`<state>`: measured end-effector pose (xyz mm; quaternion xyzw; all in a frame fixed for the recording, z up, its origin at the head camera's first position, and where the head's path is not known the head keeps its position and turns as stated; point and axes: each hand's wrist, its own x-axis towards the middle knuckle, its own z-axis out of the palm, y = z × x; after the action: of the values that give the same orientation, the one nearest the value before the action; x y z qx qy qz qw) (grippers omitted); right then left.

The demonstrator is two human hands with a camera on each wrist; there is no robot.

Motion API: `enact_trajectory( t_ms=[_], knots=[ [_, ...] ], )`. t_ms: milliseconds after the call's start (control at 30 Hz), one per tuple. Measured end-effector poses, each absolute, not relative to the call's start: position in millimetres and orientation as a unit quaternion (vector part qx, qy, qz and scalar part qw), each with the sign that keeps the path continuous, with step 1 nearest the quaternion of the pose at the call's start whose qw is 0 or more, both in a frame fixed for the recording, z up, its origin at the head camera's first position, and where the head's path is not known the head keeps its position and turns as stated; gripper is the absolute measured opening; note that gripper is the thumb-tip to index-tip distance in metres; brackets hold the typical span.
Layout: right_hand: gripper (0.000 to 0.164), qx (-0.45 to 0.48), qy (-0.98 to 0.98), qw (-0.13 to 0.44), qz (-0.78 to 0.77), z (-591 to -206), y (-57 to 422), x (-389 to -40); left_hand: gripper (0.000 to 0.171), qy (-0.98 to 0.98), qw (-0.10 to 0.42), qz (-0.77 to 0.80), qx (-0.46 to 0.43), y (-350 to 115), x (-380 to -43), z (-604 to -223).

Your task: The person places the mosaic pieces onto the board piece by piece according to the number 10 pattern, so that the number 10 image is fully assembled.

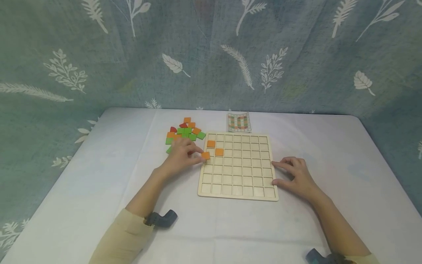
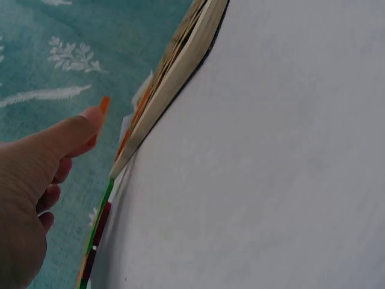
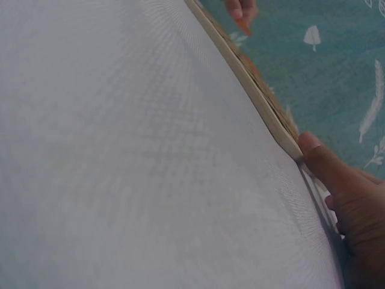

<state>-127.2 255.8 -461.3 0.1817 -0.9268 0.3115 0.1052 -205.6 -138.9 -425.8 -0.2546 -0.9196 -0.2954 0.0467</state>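
My left hand (image 1: 181, 156) pinches an orange square tile (image 1: 206, 156) between thumb and fingers, over the left edge of the wooden grid board (image 1: 237, 197). In the left wrist view the same tile (image 2: 104, 107) stands nearly edge-on at the thumb tip, above the board. Two more orange tiles lie on the board near its upper left: one tile (image 1: 211, 144) close to the corner, the other tile (image 1: 219, 152) lower and to the right. My right hand (image 1: 298, 178) touches the board's right edge with thumb and index fingertip; its thumb (image 3: 328, 165) shows at the board's rim.
Beyond my left hand lies a loose cluster of green tiles (image 1: 187, 130), orange tiles (image 1: 187, 120) and red curved pieces (image 1: 173, 129). A printed pattern card (image 1: 239, 122) sits just behind the board. White cloth (image 1: 250, 227) covers the table; a leaf-patterned curtain (image 1: 204, 84) hangs behind.
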Motion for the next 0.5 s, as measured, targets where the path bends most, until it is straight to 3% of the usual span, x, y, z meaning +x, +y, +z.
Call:
enact_trajectory(
  t_ms=[500],
  knots=[
    [0.059, 0.186, -0.926, 0.102, 0.311, -462, 256, -128, 0.029, -0.915, 0.008, -0.292, -0.280, -121, -192, -435]
  ],
)
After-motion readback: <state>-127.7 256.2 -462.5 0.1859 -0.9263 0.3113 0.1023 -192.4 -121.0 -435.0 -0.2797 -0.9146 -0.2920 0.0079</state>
